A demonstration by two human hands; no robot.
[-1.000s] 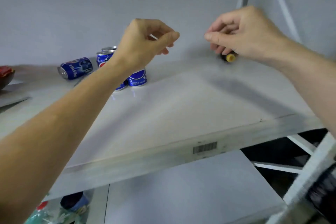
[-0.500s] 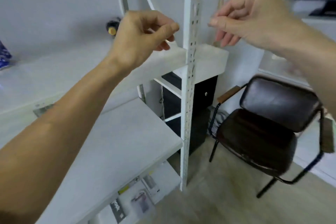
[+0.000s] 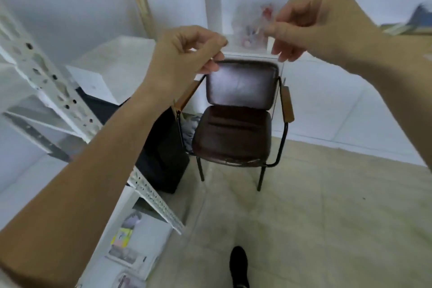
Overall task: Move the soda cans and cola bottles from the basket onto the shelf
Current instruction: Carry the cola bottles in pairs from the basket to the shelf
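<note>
No soda can, cola bottle or basket shows in the head view. My left hand (image 3: pixel 184 54) is raised at centre, fingers curled loosely toward the thumb, holding nothing. Higher and to the right, my right hand (image 3: pixel 320 23) has the same loose curl and is also empty. The two hands are apart, both in the air above a chair. The white metal shelf (image 3: pixel 112 58) with its perforated upright (image 3: pixel 58 91) lies to the left, behind my left forearm.
A dark leather chair (image 3: pixel 236 128) with wooden armrests stands straight ahead on the pale floor. A black cabinet (image 3: pixel 161 147) sits beside the shelf. The low shelf board (image 3: pixel 149 238) carries several packets. A white cupboard (image 3: pixel 257 7) stands behind the chair. My dark shoe (image 3: pixel 238 264) shows below.
The view has swung right, away from the shelf with the blue cans, to the chair and floor. Both hands keep their raised, curled pose and stay empty.
</note>
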